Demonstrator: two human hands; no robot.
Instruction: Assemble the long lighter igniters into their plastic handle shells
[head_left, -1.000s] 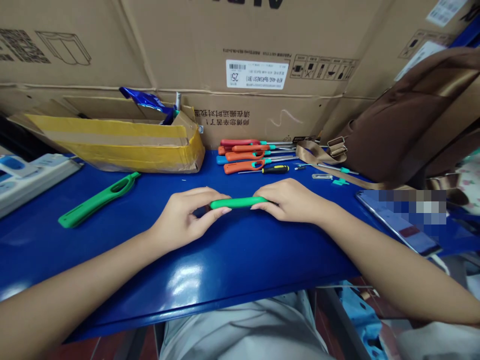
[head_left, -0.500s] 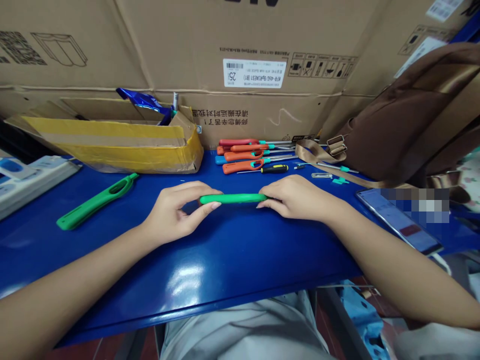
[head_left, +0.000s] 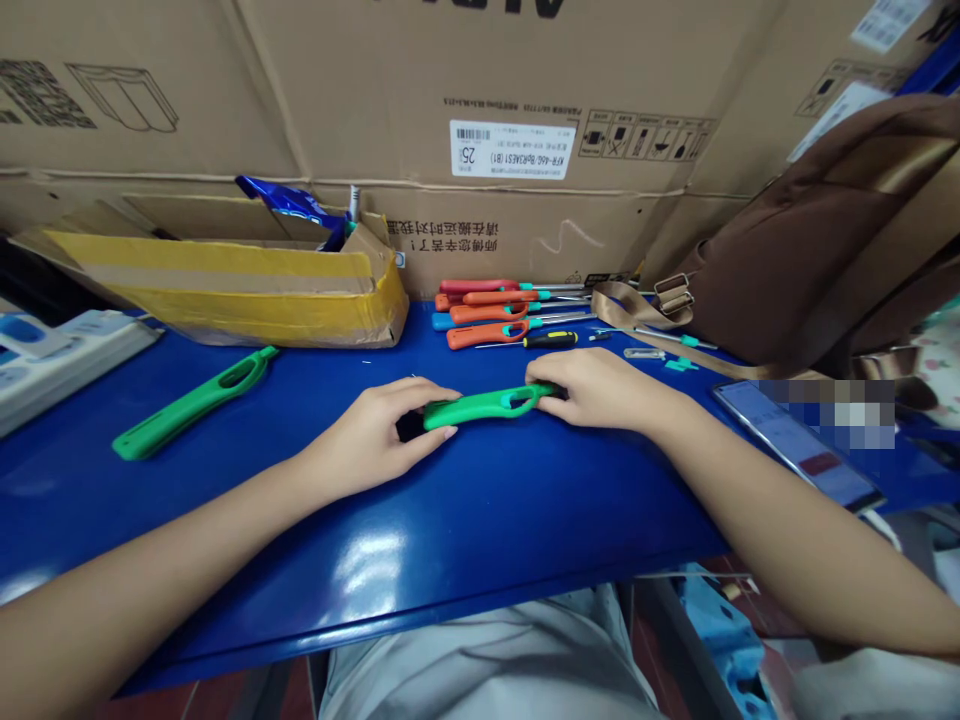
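A green utility lighter body (head_left: pixel 480 407) lies crosswise between my hands, low over the table. Its loop with a teal trigger faces right. My left hand (head_left: pixel 379 430) pinches the wide butt end between thumb and fingers. At the narrow end, my right hand (head_left: pixel 589 388) has its fingers closed round the tip, which they partly hide. Off to the left rests a second green lighter shell (head_left: pixel 187 405) on the blue table (head_left: pixel 465 530). Beyond my right hand lies a row of orange lighters (head_left: pixel 491 333) with metal stems, beside a black and yellow screwdriver (head_left: pixel 551 339).
A yellow-taped carton (head_left: pixel 300 305) and a white power strip (head_left: pixel 82 365) stand at the left. Small teal parts (head_left: pixel 681 364), a phone (head_left: pixel 802 445) and a brown bag (head_left: pixel 810 240) are on the right. A large cardboard box (head_left: pixel 337 90) walls off the back.
The green lighter body has turned from edge-on to show its broad side and trigger loop. It has shifted slightly right and tilted, and my left hand has moved right with it.
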